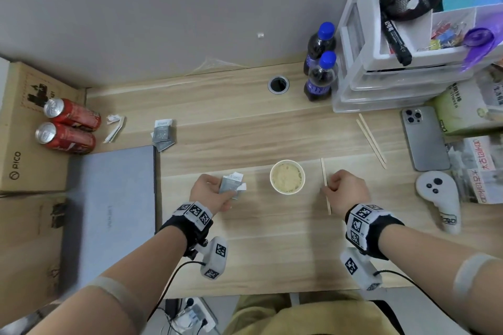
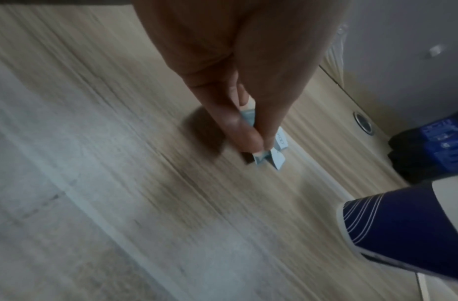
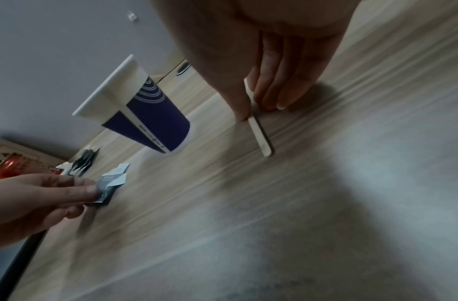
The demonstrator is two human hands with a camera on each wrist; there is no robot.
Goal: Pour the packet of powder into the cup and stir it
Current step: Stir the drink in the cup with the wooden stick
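Note:
A blue and white paper cup (image 1: pixel 287 177) stands upright mid-desk with pale powder inside; it also shows in the left wrist view (image 2: pixel 403 234) and the right wrist view (image 3: pixel 140 114). My left hand (image 1: pixel 211 193) pinches a torn grey packet (image 1: pixel 231 185) low over the desk, left of the cup; the packet (image 2: pixel 269 150) sticks out past the fingertips (image 2: pixel 251 140). The packet (image 3: pixel 109 183) also appears in the right wrist view. Right of the cup, my right hand (image 1: pixel 345 190) pinches a wooden stir stick (image 1: pixel 325 185) lying on the desk; stick (image 3: pixel 259 132), thumb and fingers (image 3: pixel 274 97) close on it.
Two more wooden sticks (image 1: pixel 371 140) and a phone (image 1: pixel 424 139) lie at the right, a white controller (image 1: pixel 441 198) nearer. A closed laptop (image 1: pixel 109 198) sits left. Spare packets (image 1: pixel 163 133), red cans (image 1: pixel 68 128), two cola bottles (image 1: pixel 321 76) and a drawer unit (image 1: pixel 394 62) line the back.

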